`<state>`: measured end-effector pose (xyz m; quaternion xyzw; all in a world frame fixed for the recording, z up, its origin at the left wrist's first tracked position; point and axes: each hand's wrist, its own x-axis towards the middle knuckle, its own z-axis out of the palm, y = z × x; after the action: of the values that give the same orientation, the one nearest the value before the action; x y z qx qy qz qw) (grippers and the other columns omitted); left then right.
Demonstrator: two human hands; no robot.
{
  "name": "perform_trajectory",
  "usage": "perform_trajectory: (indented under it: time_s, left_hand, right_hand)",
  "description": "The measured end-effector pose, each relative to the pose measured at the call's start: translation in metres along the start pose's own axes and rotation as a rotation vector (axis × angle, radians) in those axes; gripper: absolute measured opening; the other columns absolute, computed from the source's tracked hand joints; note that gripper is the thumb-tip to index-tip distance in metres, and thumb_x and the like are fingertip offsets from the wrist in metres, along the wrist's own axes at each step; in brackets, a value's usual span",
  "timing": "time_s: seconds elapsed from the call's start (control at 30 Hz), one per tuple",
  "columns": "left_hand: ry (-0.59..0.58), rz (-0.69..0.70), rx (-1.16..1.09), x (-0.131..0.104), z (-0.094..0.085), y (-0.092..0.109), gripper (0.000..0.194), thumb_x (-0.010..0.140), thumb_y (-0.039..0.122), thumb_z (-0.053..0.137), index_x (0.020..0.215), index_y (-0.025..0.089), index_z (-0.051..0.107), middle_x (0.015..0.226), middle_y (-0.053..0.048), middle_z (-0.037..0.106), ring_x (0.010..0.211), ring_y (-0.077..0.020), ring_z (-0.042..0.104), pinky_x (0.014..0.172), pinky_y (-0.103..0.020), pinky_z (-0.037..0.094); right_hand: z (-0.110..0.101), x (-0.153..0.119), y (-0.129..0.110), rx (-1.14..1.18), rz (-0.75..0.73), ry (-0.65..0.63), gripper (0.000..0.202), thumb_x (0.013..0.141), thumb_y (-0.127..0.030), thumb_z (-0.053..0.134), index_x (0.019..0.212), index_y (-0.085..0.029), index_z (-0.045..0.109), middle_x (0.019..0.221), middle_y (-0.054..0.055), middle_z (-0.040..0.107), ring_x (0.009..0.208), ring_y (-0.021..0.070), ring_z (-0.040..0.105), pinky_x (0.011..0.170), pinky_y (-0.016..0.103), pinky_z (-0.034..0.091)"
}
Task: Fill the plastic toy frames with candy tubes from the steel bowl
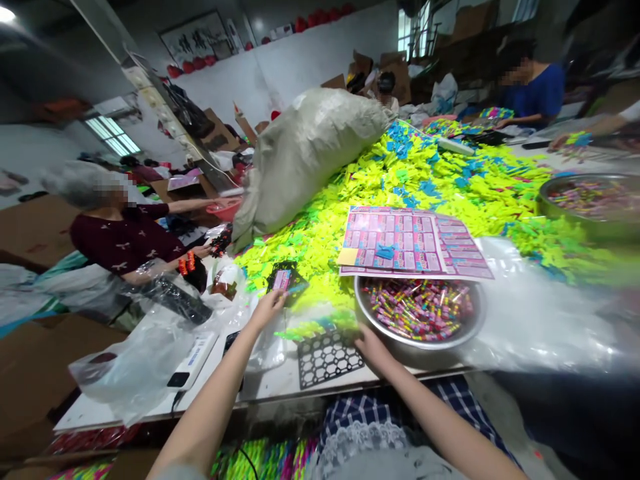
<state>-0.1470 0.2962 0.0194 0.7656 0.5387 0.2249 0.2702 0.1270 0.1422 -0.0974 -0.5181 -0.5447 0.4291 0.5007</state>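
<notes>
Forearms (216, 387) flank lace (367, 435), bowl (425, 344) crowding grid (330, 360); I can't tell if left fingers (277, 298) or right fingers (364, 339) grip.

We see a lamp (7, 15) and bright window (114, 135) at ten o'clock, a framed picture (195, 38) at eleven, a pale wall (320, 53) at twelve, another window (425, 25) at one.

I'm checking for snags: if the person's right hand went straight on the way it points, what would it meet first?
Most likely the blurred yellow-green pieces by the far edge of the black perforated tray. Blur makes depth unclear, so the right hand may already be touching them.
</notes>
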Motion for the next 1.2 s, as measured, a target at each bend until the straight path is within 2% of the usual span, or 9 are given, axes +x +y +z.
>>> perform_trajectory:
  time_s: [0.2, 0.37, 0.47, 0.57, 0.67, 0.77, 0.87, 1.0, 1.2]
  left_hand:
    - [0.203, -0.124, -0.455, -0.024, -0.01, 0.018, 0.051, 0.072, 0.061, 0.047, 0.091, 0.014, 0.052, 0.075, -0.005, 0.063, 0.062, -0.0154, 0.056, 0.068, -0.032, 0.044]
    - [0.361, -0.167, -0.689, -0.052, -0.014, 0.047, 0.045, 0.069, 0.053, 0.058, 0.093, 0.014, 0.057, 0.09, -0.006, 0.062, 0.068, -0.0112, 0.054, 0.064, -0.024, 0.043]
    - [0.448, -0.174, -0.804, -0.075, -0.005, 0.07, 0.041, 0.069, 0.05, 0.06, 0.094, 0.018, 0.057, 0.09, -0.002, 0.06, 0.071, -0.0079, 0.053, 0.066, -0.02, 0.043]
    - [0.476, -0.229, -0.909, -0.101, 0.024, 0.093, 0.042, 0.066, 0.046, 0.065, 0.096, 0.017, 0.058, 0.088, -0.003, 0.062, 0.076, -0.0097, 0.056, 0.07, -0.022, 0.044]
    - [0.522, -0.286, -0.744, -0.125, 0.07, 0.106, 0.038, 0.071, 0.043, 0.06, 0.096, 0.014, 0.061, 0.094, -0.006, 0.065, 0.083, -0.0135, 0.059, 0.077, -0.026, 0.046]
    - [0.521, -0.303, -0.461, -0.139, 0.117, 0.104, 0.032, 0.077, 0.04, 0.053, 0.091, 0.014, 0.064, 0.09, -0.007, 0.067, 0.084, -0.0167, 0.06, 0.079, -0.03, 0.047]
    - [0.477, -0.302, -0.354, -0.138, 0.151, 0.093, 0.022, 0.072, 0.035, 0.058, 0.08, 0.016, 0.068, 0.077, -0.006, 0.068, 0.077, -0.0189, 0.061, 0.076, -0.033, 0.048]
    - [0.396, -0.249, -0.234, -0.124, 0.171, 0.08, 0.019, 0.072, 0.03, 0.058, 0.081, 0.017, 0.07, 0.077, -0.006, 0.068, 0.078, -0.0195, 0.062, 0.078, -0.033, 0.047]
    - [0.29, -0.188, -0.087, -0.113, 0.18, 0.074, 0.022, 0.078, 0.028, 0.052, 0.088, 0.018, 0.068, 0.087, -0.006, 0.067, 0.083, -0.0186, 0.06, 0.076, -0.031, 0.046]
  right_hand:
    - [0.001, 0.002, 0.007, 0.003, 0.012, -0.039, 0.042, 0.068, -0.009, 0.046, 0.108, -0.02, 0.057, 0.095, 0.005, 0.064, 0.092, 0.0223, 0.059, 0.085, 0.039, 0.046]
    - [0.0, 0.002, 0.009, -0.013, 0.032, -0.063, 0.041, 0.07, -0.011, 0.045, 0.109, -0.017, 0.055, 0.094, 0.005, 0.063, 0.093, 0.0217, 0.058, 0.086, 0.038, 0.045]
    - [-0.003, 0.001, 0.007, -0.02, 0.049, -0.076, 0.041, 0.07, -0.012, 0.046, 0.11, -0.017, 0.055, 0.099, 0.006, 0.063, 0.093, 0.0213, 0.057, 0.086, 0.038, 0.044]
    - [-0.006, 0.001, 0.006, -0.021, 0.064, -0.087, 0.039, 0.071, -0.015, 0.048, 0.109, -0.018, 0.055, 0.103, 0.006, 0.062, 0.094, 0.0208, 0.057, 0.087, 0.036, 0.044]
    - [-0.007, 0.002, 0.005, -0.018, 0.075, -0.1, 0.033, 0.074, -0.019, 0.049, 0.106, -0.018, 0.055, 0.102, 0.006, 0.062, 0.096, 0.0207, 0.056, 0.088, 0.036, 0.043]
    - [-0.007, 0.002, 0.005, -0.014, 0.082, -0.109, 0.032, 0.075, -0.024, 0.05, 0.106, -0.018, 0.055, 0.103, 0.006, 0.062, 0.096, 0.0207, 0.056, 0.088, 0.035, 0.043]
    - [-0.006, 0.003, 0.006, -0.007, 0.085, -0.114, 0.031, 0.076, -0.026, 0.051, 0.106, -0.018, 0.056, 0.097, 0.006, 0.063, 0.094, 0.0208, 0.056, 0.087, 0.036, 0.043]
    - [-0.005, 0.004, 0.006, 0.014, 0.08, -0.116, 0.03, 0.077, -0.029, 0.052, 0.105, -0.017, 0.056, 0.097, 0.006, 0.063, 0.093, 0.0203, 0.057, 0.086, 0.035, 0.044]
    - [-0.003, 0.004, 0.003, 0.068, 0.067, -0.098, 0.032, 0.081, -0.034, 0.048, 0.106, -0.017, 0.057, 0.099, 0.006, 0.062, 0.091, 0.0193, 0.057, 0.084, 0.033, 0.045]
